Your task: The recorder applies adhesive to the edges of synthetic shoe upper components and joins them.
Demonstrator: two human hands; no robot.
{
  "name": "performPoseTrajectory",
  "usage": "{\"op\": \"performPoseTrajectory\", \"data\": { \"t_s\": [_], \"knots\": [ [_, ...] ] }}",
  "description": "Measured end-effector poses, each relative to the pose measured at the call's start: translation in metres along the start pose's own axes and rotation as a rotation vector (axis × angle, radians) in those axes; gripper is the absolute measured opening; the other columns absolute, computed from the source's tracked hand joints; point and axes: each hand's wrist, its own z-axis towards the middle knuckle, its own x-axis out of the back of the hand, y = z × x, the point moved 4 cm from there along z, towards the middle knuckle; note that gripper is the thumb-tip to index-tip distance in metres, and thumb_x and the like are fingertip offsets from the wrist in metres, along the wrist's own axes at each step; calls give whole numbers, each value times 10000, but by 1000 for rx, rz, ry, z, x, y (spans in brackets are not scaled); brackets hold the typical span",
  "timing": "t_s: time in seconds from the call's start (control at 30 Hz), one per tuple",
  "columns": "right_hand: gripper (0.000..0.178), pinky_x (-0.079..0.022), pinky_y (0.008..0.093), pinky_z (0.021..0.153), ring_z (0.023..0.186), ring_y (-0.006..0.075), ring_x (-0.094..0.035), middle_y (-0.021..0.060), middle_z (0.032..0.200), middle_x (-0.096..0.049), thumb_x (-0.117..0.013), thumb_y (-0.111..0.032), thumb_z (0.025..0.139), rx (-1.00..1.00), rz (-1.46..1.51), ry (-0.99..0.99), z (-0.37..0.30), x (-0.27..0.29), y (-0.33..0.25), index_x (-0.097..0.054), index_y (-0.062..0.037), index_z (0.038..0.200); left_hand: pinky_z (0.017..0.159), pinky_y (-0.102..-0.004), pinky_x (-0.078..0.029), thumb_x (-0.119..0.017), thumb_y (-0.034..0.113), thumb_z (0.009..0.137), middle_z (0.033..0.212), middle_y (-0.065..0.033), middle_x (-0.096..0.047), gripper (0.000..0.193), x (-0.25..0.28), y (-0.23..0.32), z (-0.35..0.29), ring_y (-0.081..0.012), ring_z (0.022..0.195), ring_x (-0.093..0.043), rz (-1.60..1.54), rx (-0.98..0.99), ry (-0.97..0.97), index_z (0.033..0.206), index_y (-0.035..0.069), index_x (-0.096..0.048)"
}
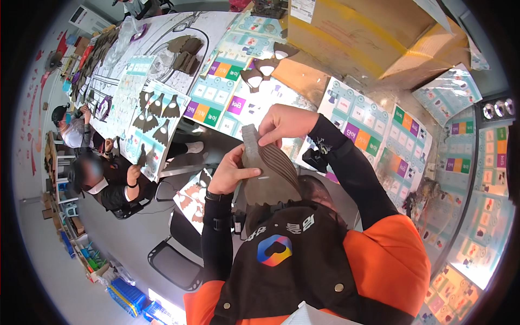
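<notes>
A flat grey-brown cardboard cut-out (268,179), fin-shaped with ribbed stripes on its right half, is held up in front of my chest. My left hand (232,172) grips its left edge, thumb laid across the face. My right hand (286,123) pinches the cut-out's narrow top end from above. Both forearms wear black sleeves under an orange vest with a black apron.
The long table (374,105) is covered with printed sheets of coloured squares, dark bat-shaped cut-outs (156,112) and brown pieces (265,67). A large cardboard box (368,38) stands at the far right. Two seated people (111,184) work at the left; black chairs (176,262) stand below.
</notes>
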Motion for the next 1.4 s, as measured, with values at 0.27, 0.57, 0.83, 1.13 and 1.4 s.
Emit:
{"op": "performPoseTrajectory", "data": {
  "t_s": [0.27,0.57,0.83,1.13,1.4],
  "knots": [
    [204,-538,317,665,697,187,-698,132,744,-713,-602,-83,943,26,109,-51,44,48,41,-695,84,871,911,-287,-526,-797,-66,777,1122,-43,-681,520,46,31,46,-114,1006,-642,64,40,-127,1249,-8,-587],
    [279,-546,282,719,805,160,-688,125,939,-737,-547,-147,1025,-189,252,716,89,107,103,-689,78,1108,911,-281,-523,-787,-53,789,1134,-56,-683,560,260,117,120,-136,1036,-649,-47,-109,207,1299,-20,-559],
    [235,-551,273,723,858,173,-705,111,945,-730,-583,-152,1009,-551,507,1161,132,76,152,-682,15,1141,783,-287,-542,-886,192,748,1023,-124,-706,570,558,252,237,-160,875,-668,253,-216,782,1176,-73,-619],
    [308,-577,284,777,882,178,-715,121,980,-733,-615,-217,1008,-696,451,1232,181,77,136,-672,34,1177,916,-327,-520,-795,367,844,1147,-130,-709,690,836,196,440,-193,1116,-636,494,-56,372,1361,-31,-574],
    [209,-572,273,639,757,139,-709,69,890,-750,-635,-192,971,-822,445,1387,176,84,215,-716,-21,1060,862,-471,-534,-833,588,692,1043,-208,-732,710,858,238,430,-376,981,-698,1435,108,903,1078,2,-722]
  ]
}}
